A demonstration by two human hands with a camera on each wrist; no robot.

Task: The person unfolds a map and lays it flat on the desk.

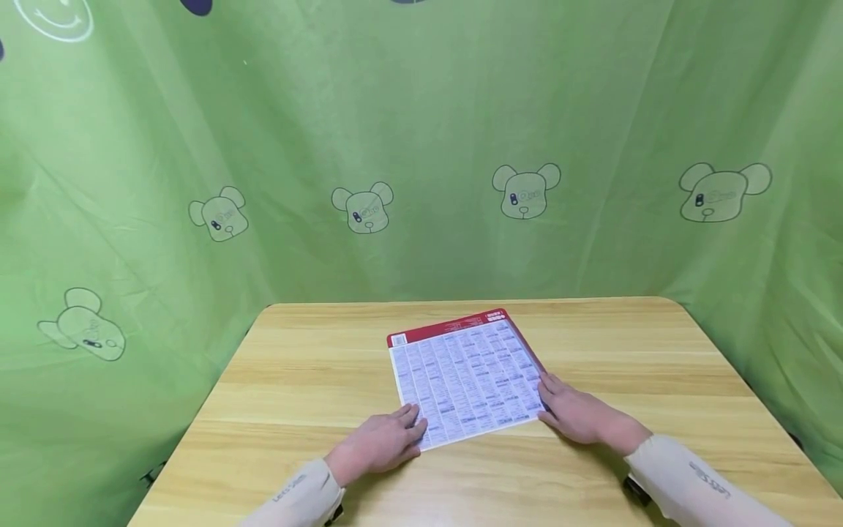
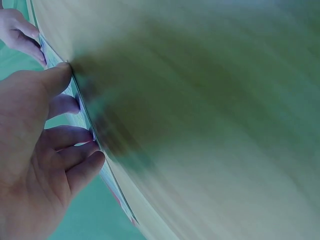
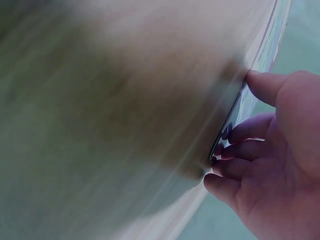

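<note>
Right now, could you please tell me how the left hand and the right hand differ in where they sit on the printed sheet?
The left hand sits at the near left corner of the printed sheet, while the right hand sits at its near right corner, slightly farther up the table. Both rest fingers on the sheet's edge with thumbs at the rim.

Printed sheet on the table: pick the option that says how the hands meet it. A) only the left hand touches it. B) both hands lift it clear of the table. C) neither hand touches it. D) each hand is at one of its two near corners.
D: in the head view the left hand is at the near left corner of the printed sheet and the right hand at its near right corner, the sheet lying flat on the table.
</note>
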